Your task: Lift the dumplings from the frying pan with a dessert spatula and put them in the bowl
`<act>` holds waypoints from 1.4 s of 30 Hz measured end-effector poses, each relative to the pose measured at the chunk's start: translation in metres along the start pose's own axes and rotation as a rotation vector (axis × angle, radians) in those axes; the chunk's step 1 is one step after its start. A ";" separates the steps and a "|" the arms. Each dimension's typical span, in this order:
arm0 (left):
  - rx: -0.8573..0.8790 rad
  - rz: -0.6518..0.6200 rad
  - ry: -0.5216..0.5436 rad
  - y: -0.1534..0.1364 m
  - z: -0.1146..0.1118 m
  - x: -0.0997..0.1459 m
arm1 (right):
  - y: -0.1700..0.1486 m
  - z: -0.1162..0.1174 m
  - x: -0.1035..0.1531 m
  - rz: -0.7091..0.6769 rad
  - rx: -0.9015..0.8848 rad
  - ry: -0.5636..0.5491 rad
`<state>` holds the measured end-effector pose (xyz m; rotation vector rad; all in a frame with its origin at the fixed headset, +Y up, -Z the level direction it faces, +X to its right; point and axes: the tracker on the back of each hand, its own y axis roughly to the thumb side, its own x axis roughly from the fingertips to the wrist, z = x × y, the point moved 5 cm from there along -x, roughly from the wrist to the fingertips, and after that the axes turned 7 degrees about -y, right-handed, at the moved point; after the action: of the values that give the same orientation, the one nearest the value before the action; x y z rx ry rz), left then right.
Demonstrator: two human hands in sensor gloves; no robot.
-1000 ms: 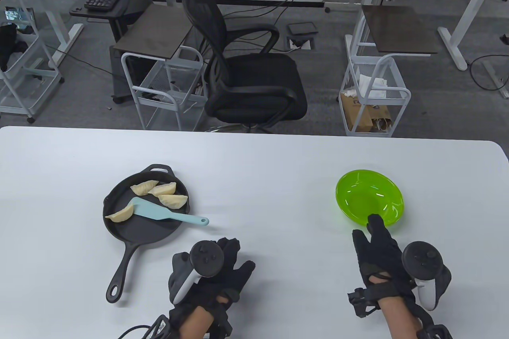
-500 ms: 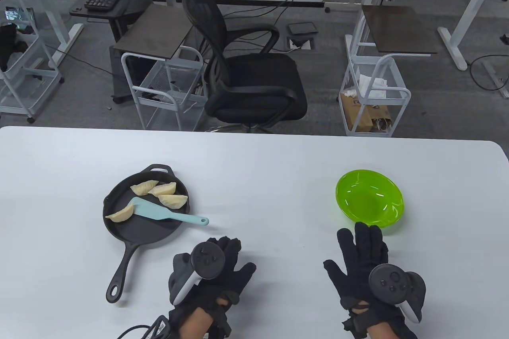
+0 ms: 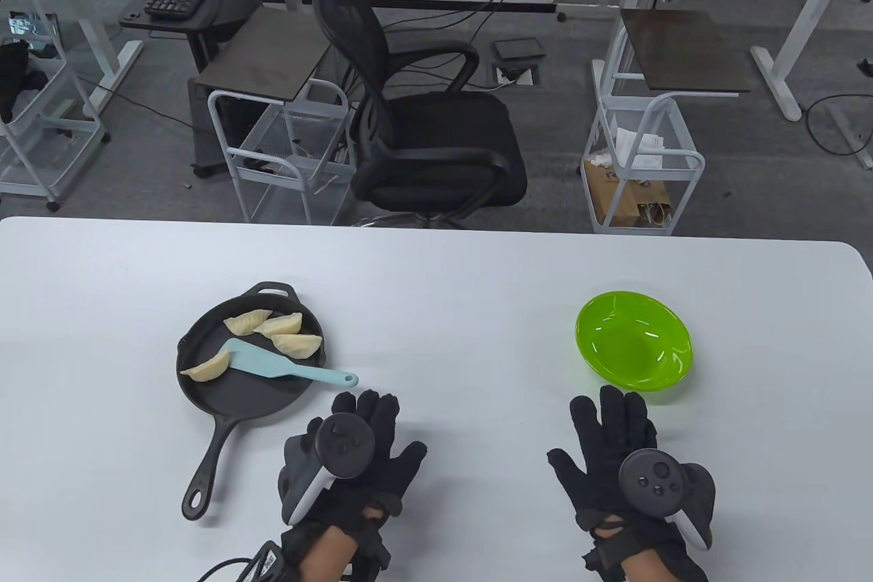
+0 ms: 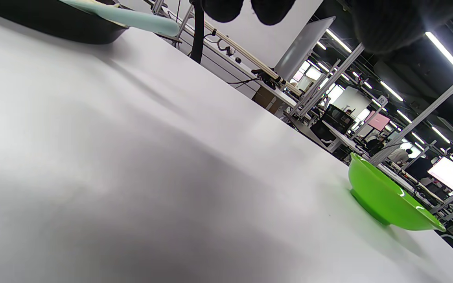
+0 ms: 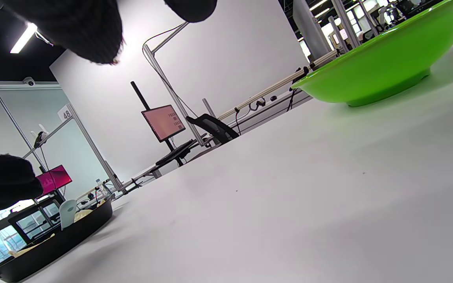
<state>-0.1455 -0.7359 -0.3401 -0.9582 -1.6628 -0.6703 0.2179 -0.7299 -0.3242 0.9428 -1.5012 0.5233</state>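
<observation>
A white table [image 3: 450, 282] fills the near half of the scene, with an office chair [image 3: 423, 132], wire carts and desks on the grey floor beyond it.

Nearest, both gloved hands lie low over the table's near edge and hold nothing. The left hand [image 3: 354, 466] has its fingers straight and spread, the tips just short of the spatula's handle end. The right hand [image 3: 620, 452] is also flat and spread, its fingertips just near of the bowl [image 3: 634, 340], not touching it.

A little farther, on the left, the black frying pan [image 3: 252, 357] sits with its long handle pointing near-left. The light blue spatula [image 3: 273, 367] lies across it, blade inside, handle overhanging the right rim. Four dumplings [image 3: 286, 333] rest in the pan: three clustered at the far side, one at the left edge touching the blade tip. The green bowl stands empty, well apart on the right.

The risks, as I judge them: grabbing the overhanging handle carelessly could lever the blade up and flick the left dumpling out. The pan is unheld, so pushing the blade under a dumpling could slide the pan. The long carry across to the bowl gives a dumpling time to roll off the flat blade.
</observation>
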 end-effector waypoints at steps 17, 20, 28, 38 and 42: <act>0.082 0.226 0.171 -0.056 0.048 0.006 | 0.000 0.002 0.001 0.018 -0.013 0.009; 0.105 0.269 0.184 -0.068 0.053 0.006 | 0.000 0.002 0.001 0.017 -0.015 0.006; 0.164 0.415 0.231 -0.109 0.068 0.010 | -0.001 0.000 0.001 0.020 -0.026 -0.006; 0.220 0.625 0.246 -0.153 0.076 0.020 | -0.001 0.000 0.001 0.022 -0.037 -0.006; 0.205 0.671 0.207 -0.162 0.073 0.018 | -0.001 0.000 0.001 0.023 -0.038 -0.005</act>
<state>-0.3231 -0.7560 -0.3386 -1.1645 -1.1001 -0.1338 0.2189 -0.7309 -0.3234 0.8988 -1.5225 0.5074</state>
